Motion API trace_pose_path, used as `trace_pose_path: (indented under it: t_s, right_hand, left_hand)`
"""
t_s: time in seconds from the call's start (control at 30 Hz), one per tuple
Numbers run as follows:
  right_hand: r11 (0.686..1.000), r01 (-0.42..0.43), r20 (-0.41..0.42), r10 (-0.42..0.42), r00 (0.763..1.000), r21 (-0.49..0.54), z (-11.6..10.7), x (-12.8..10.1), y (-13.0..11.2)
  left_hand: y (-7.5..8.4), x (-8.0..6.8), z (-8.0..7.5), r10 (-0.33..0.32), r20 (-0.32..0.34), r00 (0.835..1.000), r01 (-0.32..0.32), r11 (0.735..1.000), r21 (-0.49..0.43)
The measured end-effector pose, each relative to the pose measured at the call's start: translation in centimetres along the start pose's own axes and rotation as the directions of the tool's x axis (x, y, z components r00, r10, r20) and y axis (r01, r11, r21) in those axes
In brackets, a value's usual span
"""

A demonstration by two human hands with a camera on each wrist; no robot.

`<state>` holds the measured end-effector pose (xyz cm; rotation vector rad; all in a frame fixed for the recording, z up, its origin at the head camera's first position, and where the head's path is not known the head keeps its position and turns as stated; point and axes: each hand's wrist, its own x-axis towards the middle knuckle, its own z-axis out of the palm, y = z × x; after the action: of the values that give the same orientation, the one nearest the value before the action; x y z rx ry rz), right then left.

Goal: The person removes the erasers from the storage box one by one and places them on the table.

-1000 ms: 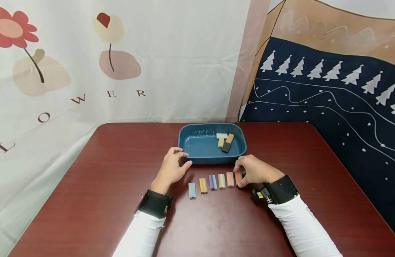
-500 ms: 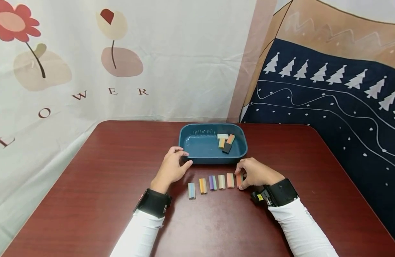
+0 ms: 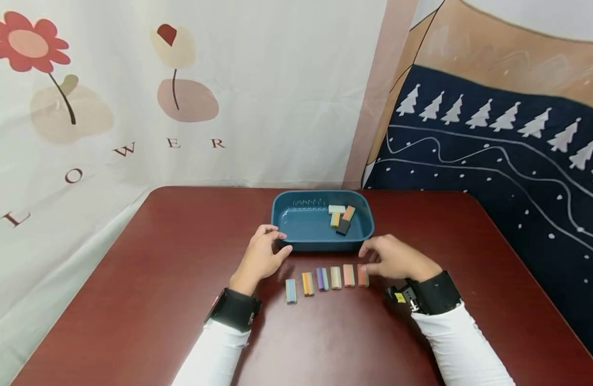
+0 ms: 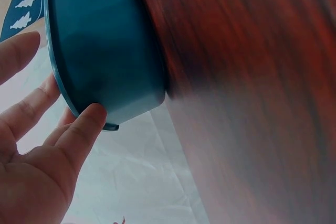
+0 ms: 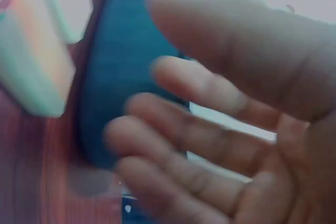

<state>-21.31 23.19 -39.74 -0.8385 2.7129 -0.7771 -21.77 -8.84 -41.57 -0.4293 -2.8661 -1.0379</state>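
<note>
My left hand is at the near left corner of the blue tray, its fingertips resting at the rim. In the left wrist view, the loosely bent fingers of that hand meet the tray's outer wall around the corner. Beside the red-orange striped block, at the right end of a row of small striped blocks, is my right hand. Its thumb overlaps that block in the head view. In the right wrist view, a blurred striped block lies apart from the spread, relaxed fingers, which hold nothing.
The row runs left along the tray's front: a salmon block, a cream one, a purple one, a yellow-orange one and a blue one. A black block and several others lie inside the tray's right side.
My right hand has let go of the red-orange block, its fingers parting and shifting slightly right. The left hand stays at the tray; the head view has tilted a little.
</note>
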Motion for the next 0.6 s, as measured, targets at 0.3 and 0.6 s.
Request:
trace_pose_path:
  t_s: [0.3, 0.6]
  right_hand:
    - [0.995, 0.049, -0.262, -0.07, 0.963, -0.086, -2.1, 3.6, -1.1]
    - [0.99, -0.068, -0.14, 0.05, 0.989, -0.127, -5.3, 9.4, -1.7]
  left_hand:
    - [0.0, 0.4, 0.2, 0.02, -0.016, 1.0, -0.02, 1.0, 0.013]
    - [0.1, 0.3, 0.3, 0.027, -0.025, 0.999, -0.026, 0.999, 0.027]
